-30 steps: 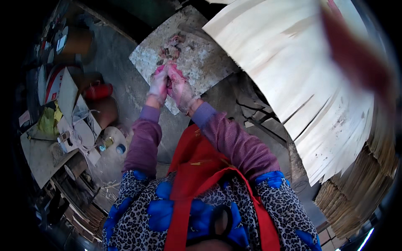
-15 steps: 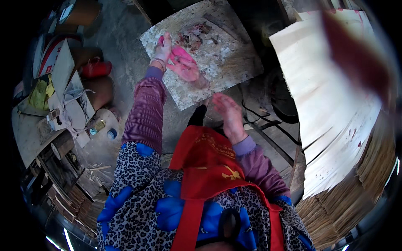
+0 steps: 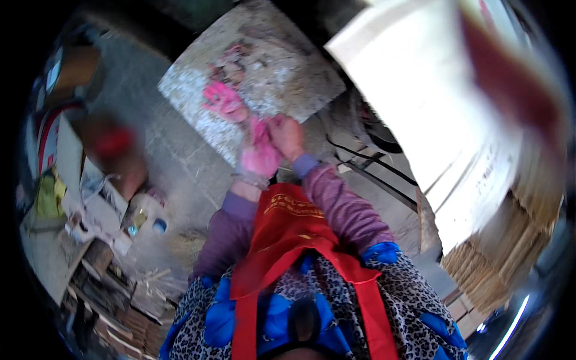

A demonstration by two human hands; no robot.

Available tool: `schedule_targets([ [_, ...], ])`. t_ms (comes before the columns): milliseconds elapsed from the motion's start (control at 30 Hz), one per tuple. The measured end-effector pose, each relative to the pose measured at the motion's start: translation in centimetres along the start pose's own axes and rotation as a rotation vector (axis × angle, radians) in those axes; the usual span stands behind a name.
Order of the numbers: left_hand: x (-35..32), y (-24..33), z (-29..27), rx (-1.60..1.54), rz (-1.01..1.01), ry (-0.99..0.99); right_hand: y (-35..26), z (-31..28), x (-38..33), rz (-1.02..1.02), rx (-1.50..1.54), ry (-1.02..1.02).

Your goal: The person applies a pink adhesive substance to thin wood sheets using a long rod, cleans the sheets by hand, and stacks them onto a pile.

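Observation:
My left hand (image 3: 259,157) wears a pink-and-whitish work glove, its fingers stretched away from me and partly covered. Bare, my right hand (image 3: 285,135) closes on the finger part of that glove. Both hands are close together over the near edge of a worn, pale-spattered board (image 3: 288,75). A second pink glove (image 3: 225,101) lies on the board just beyond my hands, fingers pointing left and cuff toward me. Behind it is a small heap of reddish-brown scraps (image 3: 231,63).
A tall stack of thin wood sheets (image 3: 420,102) with a white top rises on the right. Dark metal bars (image 3: 375,159) stand between it and the board. At left are a cardboard box (image 3: 72,72), a blurred red object (image 3: 114,141), a blue cap (image 3: 159,225) and wood scraps.
My left hand has drawn back from the board's left side toward me. My right hand has moved up to it and closed on its glove. The view has shifted; the loose glove stays put.

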State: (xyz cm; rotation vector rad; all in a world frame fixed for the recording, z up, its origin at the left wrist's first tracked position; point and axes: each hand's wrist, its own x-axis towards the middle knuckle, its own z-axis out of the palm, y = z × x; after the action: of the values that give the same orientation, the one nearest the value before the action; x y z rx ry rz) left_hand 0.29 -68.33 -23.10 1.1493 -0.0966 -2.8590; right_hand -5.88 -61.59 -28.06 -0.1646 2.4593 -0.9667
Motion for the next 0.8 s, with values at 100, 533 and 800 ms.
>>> schedule_targets([
  [100,-0.7,0.6,-1.4,-0.324,-0.24,-0.046,0.9,0.7,0.3,0.09,0.004,-0.031],
  [533,-0.8,14.2,0.0,0.728,0.183,-0.276,-1.0,-5.7,5.6,-0.207,0.151,-0.142],
  [800,-1.8,6.4,15.0,2.744,0.565,0.021,2.2,-20.5,-10.8,0.018,1.013,-0.232],
])
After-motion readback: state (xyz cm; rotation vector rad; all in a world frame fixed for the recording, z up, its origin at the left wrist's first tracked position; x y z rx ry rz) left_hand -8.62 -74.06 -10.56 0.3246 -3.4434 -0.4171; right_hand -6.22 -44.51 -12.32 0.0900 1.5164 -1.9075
